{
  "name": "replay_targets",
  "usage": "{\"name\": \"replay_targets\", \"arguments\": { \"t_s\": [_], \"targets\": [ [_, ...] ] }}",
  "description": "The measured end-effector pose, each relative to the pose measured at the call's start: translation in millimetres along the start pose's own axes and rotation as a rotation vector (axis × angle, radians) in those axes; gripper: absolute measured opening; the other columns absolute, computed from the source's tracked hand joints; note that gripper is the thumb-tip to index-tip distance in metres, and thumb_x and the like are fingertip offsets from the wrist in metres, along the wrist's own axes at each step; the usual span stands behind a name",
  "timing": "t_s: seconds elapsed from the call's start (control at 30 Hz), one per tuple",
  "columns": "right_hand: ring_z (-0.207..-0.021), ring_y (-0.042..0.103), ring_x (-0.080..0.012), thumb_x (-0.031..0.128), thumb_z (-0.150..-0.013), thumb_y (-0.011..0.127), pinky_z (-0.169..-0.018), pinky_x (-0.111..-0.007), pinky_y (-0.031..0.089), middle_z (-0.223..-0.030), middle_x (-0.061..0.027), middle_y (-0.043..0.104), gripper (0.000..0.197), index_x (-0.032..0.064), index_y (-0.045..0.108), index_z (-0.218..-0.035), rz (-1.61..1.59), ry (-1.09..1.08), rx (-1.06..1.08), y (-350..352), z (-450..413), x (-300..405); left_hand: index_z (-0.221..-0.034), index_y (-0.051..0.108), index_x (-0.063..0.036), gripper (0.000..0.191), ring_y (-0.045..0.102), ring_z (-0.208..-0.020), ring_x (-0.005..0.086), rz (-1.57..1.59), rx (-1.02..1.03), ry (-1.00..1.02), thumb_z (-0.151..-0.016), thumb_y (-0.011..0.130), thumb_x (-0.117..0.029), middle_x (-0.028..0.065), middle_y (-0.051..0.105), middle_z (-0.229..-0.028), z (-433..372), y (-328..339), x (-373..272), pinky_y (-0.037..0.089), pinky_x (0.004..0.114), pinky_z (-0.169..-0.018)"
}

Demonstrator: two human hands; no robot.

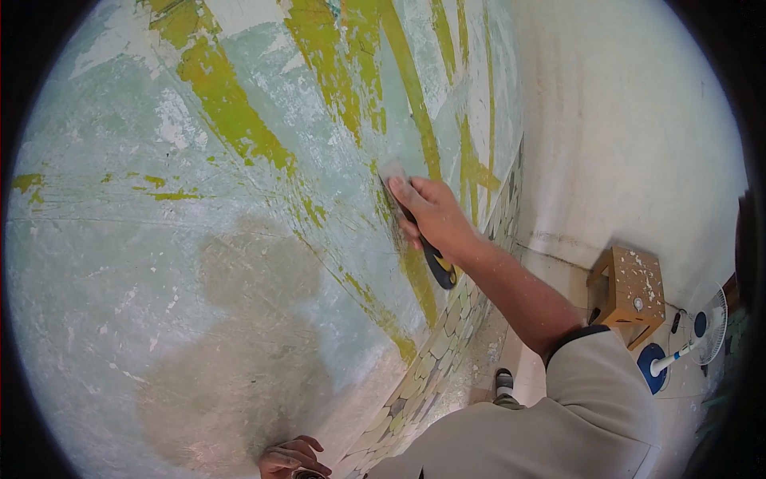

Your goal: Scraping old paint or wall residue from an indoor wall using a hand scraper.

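My right hand (434,209) grips a putty knife (444,272) with a black and yellow handle. Its blade lies near the painted wall (335,251), beside a partly scraped yellow-green stripe (383,200); whether the edge touches cannot be made out. Several more yellow-green stripes (233,108) cross the pale green surface, their edges ragged, with whitish scuffed patches between them. At the bottom of the view my left hand (294,456) is close to or against the wall, fingers loosely bent and nothing visible in them. What looks like a watch (308,473) shows at that wrist.
A stone-patterned band (434,353) borders the wall's lower edge. On the tiled floor (559,263) to the right stand a wooden stool (637,281) speckled with white flakes and a fan (658,362) with a blue base. A pale plain wall (628,132) rises behind them.
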State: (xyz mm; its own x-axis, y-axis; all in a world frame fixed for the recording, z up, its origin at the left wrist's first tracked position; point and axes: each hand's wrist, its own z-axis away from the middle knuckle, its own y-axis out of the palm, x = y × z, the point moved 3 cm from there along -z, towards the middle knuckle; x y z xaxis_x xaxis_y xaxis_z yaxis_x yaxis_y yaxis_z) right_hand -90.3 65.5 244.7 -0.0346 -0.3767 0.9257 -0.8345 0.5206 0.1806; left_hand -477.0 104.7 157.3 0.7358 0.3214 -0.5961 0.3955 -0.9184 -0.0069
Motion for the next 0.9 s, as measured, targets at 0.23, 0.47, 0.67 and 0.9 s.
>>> {"name": "replay_targets", "arguments": {
  "t_s": [0.23, 0.47, 0.67, 0.9],
  "targets": [
    [-0.038, 0.038, -0.0080, 0.044, -0.093, 0.052, -0.038, -0.023, 0.033, -0.051, 0.0022, 0.040, 0.037, 0.0101, 0.049, -0.079, -0.001, 0.017, -0.008, 1, -2, 14, -0.118, 0.056, -0.0015, 0.053, 0.055, -0.053, 0.0234, 0.460, -0.358, 0.309, -0.079, 0.066, -0.036, 0.0191, 0.066, -0.070, 19, -11, 24, 0.043, 0.044, -0.064],
    [-0.040, 0.040, -0.0081, 0.045, -0.093, 0.052, -0.039, -0.023, 0.033, -0.051, 0.0018, 0.041, 0.038, 0.0096, 0.049, -0.080, -0.031, 0.138, 0.048, 2, 10, -6, -0.116, 0.057, 0.0011, 0.051, 0.057, -0.058, 0.0250, 0.059, 0.216, -0.091, -0.077, 0.067, -0.030, 0.0205, 0.066, -0.077, 5, -27, 2, 0.043, 0.045, -0.066],
    [-0.039, 0.040, -0.0087, 0.044, -0.093, 0.052, -0.038, -0.024, 0.034, -0.051, 0.0017, 0.041, 0.037, 0.0099, 0.048, -0.080, -0.100, 0.014, 0.022, 4, -10, 29, -0.119, 0.055, 0.0012, 0.050, 0.058, -0.061, 0.0253, 0.072, 0.223, -0.045, -0.078, 0.067, -0.024, 0.0198, 0.066, -0.078, 13, -20, 7, 0.042, 0.044, -0.066],
    [-0.039, 0.041, -0.0097, 0.046, -0.092, 0.053, -0.039, -0.024, 0.034, -0.051, 0.0014, 0.042, 0.039, 0.0099, 0.049, -0.079, -0.062, 0.151, -0.021, 4, 5, 11, -0.119, 0.052, -0.0023, 0.052, 0.060, -0.076, 0.0288, 0.461, -0.465, 0.088, -0.083, 0.064, -0.038, 0.0165, 0.063, -0.095, 53, -7, 31, 0.043, 0.046, -0.066]
  ]
}}
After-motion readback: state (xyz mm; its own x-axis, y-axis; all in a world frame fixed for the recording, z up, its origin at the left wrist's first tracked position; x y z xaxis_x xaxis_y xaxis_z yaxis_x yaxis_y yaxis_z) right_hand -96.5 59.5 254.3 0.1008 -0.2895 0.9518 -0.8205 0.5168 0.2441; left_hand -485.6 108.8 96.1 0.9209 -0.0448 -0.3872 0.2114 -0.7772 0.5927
